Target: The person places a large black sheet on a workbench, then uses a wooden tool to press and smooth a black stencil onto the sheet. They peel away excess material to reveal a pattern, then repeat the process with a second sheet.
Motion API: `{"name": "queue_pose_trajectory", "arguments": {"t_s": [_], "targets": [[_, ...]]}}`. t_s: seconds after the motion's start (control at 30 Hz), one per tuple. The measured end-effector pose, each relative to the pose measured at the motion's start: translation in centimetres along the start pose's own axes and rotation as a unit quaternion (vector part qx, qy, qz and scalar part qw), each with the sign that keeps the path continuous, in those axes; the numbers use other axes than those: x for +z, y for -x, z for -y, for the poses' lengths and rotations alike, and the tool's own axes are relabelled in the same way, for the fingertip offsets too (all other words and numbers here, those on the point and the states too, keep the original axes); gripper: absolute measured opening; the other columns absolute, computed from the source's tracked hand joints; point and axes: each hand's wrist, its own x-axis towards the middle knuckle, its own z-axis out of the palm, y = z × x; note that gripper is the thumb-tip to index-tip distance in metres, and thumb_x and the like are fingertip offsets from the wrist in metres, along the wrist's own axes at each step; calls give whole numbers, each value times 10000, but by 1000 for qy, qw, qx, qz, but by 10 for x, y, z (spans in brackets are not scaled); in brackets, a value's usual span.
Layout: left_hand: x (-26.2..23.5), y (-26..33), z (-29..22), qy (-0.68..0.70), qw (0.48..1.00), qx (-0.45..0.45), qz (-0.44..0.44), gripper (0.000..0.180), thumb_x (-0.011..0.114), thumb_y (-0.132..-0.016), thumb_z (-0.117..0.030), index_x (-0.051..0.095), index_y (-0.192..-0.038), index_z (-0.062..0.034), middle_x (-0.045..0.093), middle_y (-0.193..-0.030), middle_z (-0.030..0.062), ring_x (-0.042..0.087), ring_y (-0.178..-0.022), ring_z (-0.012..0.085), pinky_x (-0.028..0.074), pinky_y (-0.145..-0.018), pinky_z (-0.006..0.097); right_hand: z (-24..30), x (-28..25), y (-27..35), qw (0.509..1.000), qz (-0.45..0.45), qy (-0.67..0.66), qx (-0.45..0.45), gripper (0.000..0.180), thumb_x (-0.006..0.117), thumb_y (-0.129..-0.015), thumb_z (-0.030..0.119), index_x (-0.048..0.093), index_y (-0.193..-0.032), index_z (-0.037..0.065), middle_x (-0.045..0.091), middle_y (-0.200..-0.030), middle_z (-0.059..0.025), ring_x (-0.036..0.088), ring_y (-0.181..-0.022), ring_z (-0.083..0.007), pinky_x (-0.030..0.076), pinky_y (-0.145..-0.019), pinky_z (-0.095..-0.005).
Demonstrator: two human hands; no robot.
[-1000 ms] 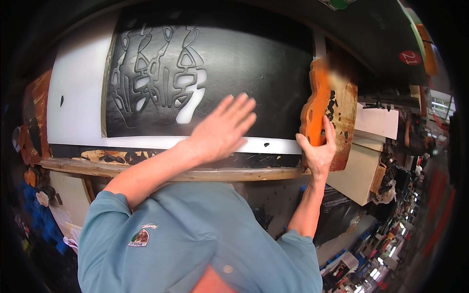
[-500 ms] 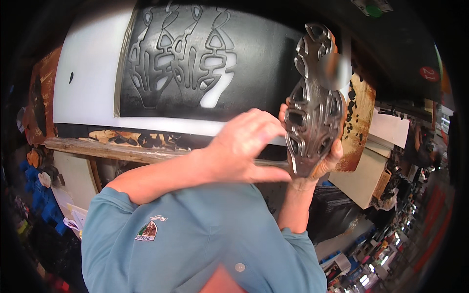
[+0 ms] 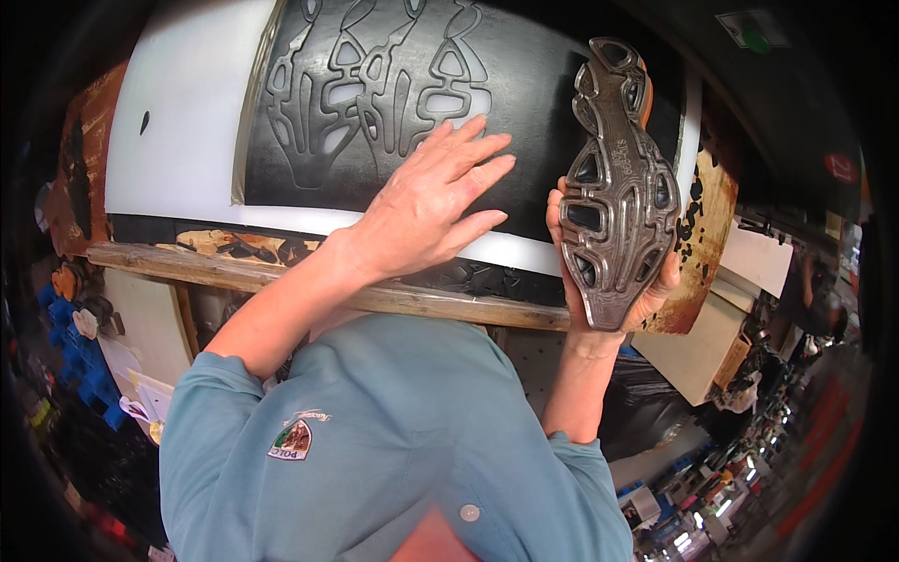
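My right hand [image 3: 650,302] grips a metal cutting die [image 3: 620,201] shaped like a shoe sole, with its narrow end up and its openwork face turned to me. The thumb wraps the right edge and fingertips show at the left edge. My left hand [image 3: 433,201] has its fingers spread and holds nothing. It hovers over or rests on the lower part of a black sheet [image 3: 529,122]; I cannot tell if it touches. Curved sole outlines are cut into that sheet, and white shows through some openings. Under the sheet lies a white board [image 3: 178,140].
A wooden beam [image 3: 403,300] runs along the near edge, with black scraps [image 3: 248,248] beside it. The dark overhead part of a machine carries a green button [image 3: 755,39] at upper right. Blue plastic parts [image 3: 84,370] lie at left, and a beige box [image 3: 688,351] stands at right.
My left hand has moved away from the die, up and left over the black sheet, its fingers spreading. The die in my right hand has shifted slightly right.
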Motion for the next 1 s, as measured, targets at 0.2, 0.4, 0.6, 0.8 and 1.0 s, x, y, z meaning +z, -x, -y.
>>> {"name": "queue_pose_trajectory", "arguments": {"t_s": [0.2, 0.4, 0.6, 0.8, 1.0], "targets": [[14, -12, -21, 120, 990, -10, -67, 406, 847, -858, -91, 718, -1241, -46, 681, -1357, 188, 613, -1329, 452, 512, -1100, 550, -7, 6, -1, 993, -21, -113, 25, 1101, 743, -876, 642, 282, -1670, 34, 355, -1604, -400, 398, -1458, -613, 312, -1235, -719], [14, -17, -7, 13, 997, -44, -66, 387, 821, -868, -70, 709, -1236, -30, 677, -1351, 185, 607, -1332, 433, 508, -1105, 518, -3, 4, -1, 990, 15, -134, 45, 1218, 739, -864, 687, 193, -1672, -42, 273, -1575, -513, 390, -1418, -689, 352, -1219, -703], [16, -5, 13, -74, 997, -25, -14, 438, 806, -892, -84, 675, -1304, -16, 656, -1419, 194, 540, -1433, 439, 425, -1191, 576, 2, 4, -5, 999, -28, -7, 35, 1222, 761, -841, 685, 205, -1678, -10, 242, -1608, -483, 315, -1495, -625, 331, -1243, -673], [16, -8, 10, -57, 997, -36, -28, 381, 789, -898, -64, 696, -1263, -11, 675, -1395, 187, 550, -1425, 441, 422, -1192, 583, 8, -2, -10, 998, 15, 57, 2, 1095, 729, -890, 609, 255, -1671, 5, 375, -1554, -454, 453, -1413, -624, 441, -1170, -692], [18, -6, 13, -37, 997, -39, -57, 315, 796, -881, -47, 716, -1183, -7, 703, -1340, 175, 570, -1407, 433, 439, -1175, 577, 14, -8, -17, 958, -15, 287, -19, 927, 748, -901, 307, 311, -1623, -77, 508, -1535, -340, 561, -1380, -526, 432, -1235, -600]]}}
